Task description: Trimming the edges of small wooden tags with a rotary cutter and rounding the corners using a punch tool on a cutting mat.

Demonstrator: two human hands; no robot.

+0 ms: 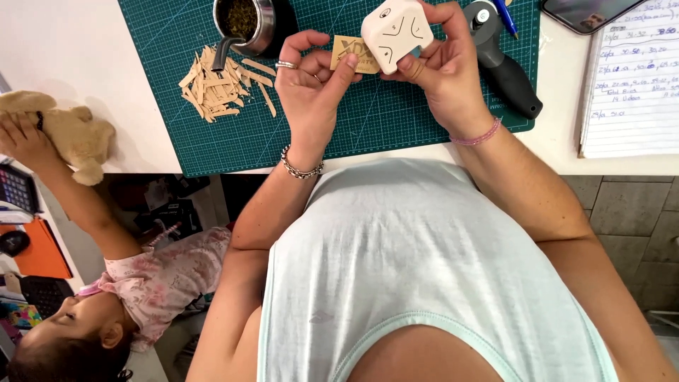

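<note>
Gripping with both hands over the green cutting mat (396, 120), my left hand (311, 92) pinches a small flat wooden tag (351, 53) between thumb and fingers, and my right hand (442, 71) is closed around a white rounded block (396, 32) that touches the tag's right end. Just right of that hand a dark handled tool (506, 71) lies on the mat. Farther left, a heap of thin wooden slivers (216, 88) sits beside a metal cup (244, 25). At the bench's (71, 49) left edge, another person's hand (25, 141) holds a plush toy (74, 134). A lined notebook (629, 85) lies far right.
</note>
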